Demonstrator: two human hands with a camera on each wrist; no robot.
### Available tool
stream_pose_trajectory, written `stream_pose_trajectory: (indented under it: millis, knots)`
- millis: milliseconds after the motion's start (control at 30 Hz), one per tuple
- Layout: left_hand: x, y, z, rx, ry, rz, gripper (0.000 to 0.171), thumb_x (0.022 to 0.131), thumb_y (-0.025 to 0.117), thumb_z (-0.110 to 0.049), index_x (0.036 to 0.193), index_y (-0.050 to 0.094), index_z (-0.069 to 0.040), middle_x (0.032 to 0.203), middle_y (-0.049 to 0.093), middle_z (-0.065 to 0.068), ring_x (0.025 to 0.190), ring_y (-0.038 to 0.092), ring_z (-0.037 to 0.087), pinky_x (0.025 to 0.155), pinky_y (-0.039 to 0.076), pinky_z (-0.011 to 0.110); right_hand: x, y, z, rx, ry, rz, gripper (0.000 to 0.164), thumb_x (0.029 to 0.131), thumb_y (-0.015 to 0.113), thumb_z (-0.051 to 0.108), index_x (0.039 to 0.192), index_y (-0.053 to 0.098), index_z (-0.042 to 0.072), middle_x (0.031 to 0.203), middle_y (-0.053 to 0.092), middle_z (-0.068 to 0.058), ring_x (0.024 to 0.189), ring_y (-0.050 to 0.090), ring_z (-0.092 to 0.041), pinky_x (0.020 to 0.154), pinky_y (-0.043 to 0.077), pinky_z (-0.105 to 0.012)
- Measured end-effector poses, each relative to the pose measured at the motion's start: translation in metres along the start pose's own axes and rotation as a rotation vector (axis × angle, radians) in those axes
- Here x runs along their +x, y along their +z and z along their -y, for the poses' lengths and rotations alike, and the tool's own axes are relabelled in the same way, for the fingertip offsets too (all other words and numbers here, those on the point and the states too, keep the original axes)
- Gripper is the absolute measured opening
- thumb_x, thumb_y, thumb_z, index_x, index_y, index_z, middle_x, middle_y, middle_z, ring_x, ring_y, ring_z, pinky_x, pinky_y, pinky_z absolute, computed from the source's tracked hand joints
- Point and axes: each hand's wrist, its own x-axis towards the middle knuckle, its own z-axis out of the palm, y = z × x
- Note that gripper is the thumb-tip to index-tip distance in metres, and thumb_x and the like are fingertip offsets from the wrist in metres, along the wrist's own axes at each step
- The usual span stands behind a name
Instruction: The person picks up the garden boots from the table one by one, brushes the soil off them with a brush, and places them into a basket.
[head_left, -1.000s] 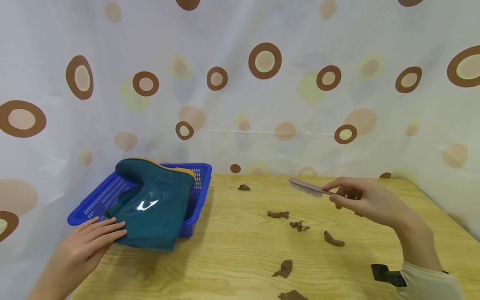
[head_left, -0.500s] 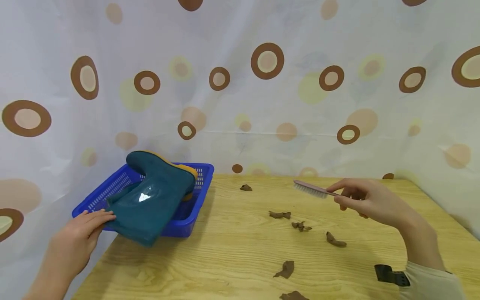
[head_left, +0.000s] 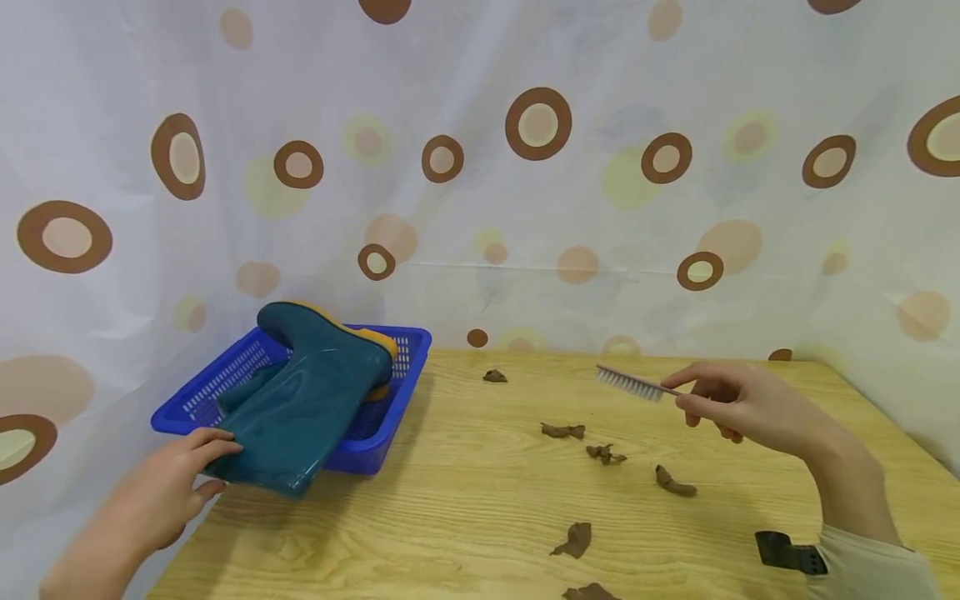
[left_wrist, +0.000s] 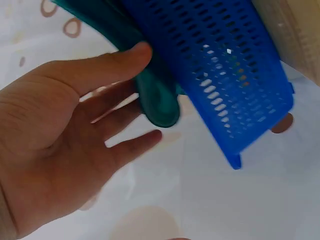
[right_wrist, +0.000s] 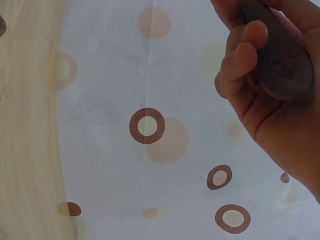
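Note:
A teal rain boot [head_left: 315, 408] with a yellow sole lies tilted across a blue plastic basket [head_left: 390, 429], its shaft hanging over the front rim. My left hand [head_left: 168, 487] grips the shaft near its opening, fingers above and thumb below. Seen from the left wrist, the thumb and fingers lie on opposite sides of the teal rubber [left_wrist: 159, 102]. Under this boot, part of a second teal boot [head_left: 251, 387] shows in the basket. My right hand [head_left: 757, 408] holds a bristle brush [head_left: 628, 382] by its handle [right_wrist: 285, 65], bristles down, above the table.
Several brown scraps lie on the wooden table [head_left: 450, 517], among them a curled piece [head_left: 673, 482] and a flat piece [head_left: 576, 540]. A white curtain [head_left: 480, 200] with brown rings stands behind and at both sides. A black strap [head_left: 791, 553] sits by the right sleeve.
The boot has swung its shaft leftward and settled further back over the basket. My left hand's fingers have gone from lying on the shaft to gripping its edge. The right hand still holds the brush.

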Motion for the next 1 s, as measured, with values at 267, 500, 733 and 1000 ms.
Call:
stream_pose_trajectory:
  millis: [267, 500, 733, 1000]
  knots:
    - [0.003, -0.007, -0.043, -0.041, 0.139, -0.073, 0.07, 0.069, 0.089, -0.024, 0.131, 0.061, -0.01, 0.139, 0.055, 0.022, 0.127, 0.048, 0.054, 0.097, 0.037, 0.076, 0.0, -0.001, -0.012, -0.003, -0.044, -0.016, 0.028, 0.103, 0.054, 0.017, 0.131, 0.058, 0.016, 0.08, 0.065, 0.004, 0.054, 0.051, -0.017, 0.048, 0.047, -0.029]
    - [0.016, -0.012, -0.1, -0.125, 0.395, -0.226, 0.052, 0.08, 0.082, -0.024, 0.129, 0.064, -0.021, 0.139, 0.059, 0.003, 0.13, 0.054, 0.034, 0.108, 0.041, 0.058, 0.002, -0.001, -0.022, -0.041, -0.096, -0.045, 0.036, 0.104, 0.05, 0.01, 0.14, 0.046, 0.013, 0.082, 0.064, 0.005, 0.058, 0.055, -0.015, 0.052, 0.049, -0.028]
    - [0.049, -0.015, -0.155, -0.062, 0.482, -0.361, 0.038, 0.079, 0.084, -0.021, 0.114, 0.07, -0.018, 0.117, 0.07, -0.004, 0.113, 0.064, 0.016, 0.1, 0.052, 0.045, 0.0, -0.002, -0.029, -0.003, 0.059, 0.027, 0.045, 0.107, 0.046, 0.02, 0.147, 0.031, 0.007, 0.074, 0.057, -0.002, 0.054, 0.049, -0.017, 0.048, 0.048, -0.031]
    - [0.079, -0.004, -0.183, -0.076, 0.496, -0.355, 0.03, 0.084, 0.081, -0.027, 0.11, 0.071, -0.019, 0.112, 0.07, -0.004, 0.105, 0.065, 0.015, 0.096, 0.053, 0.037, -0.005, -0.007, -0.041, -0.047, 0.144, 0.015, 0.035, 0.107, 0.045, 0.025, 0.133, 0.042, 0.002, 0.065, 0.054, -0.003, 0.054, 0.052, -0.015, 0.049, 0.049, -0.032]
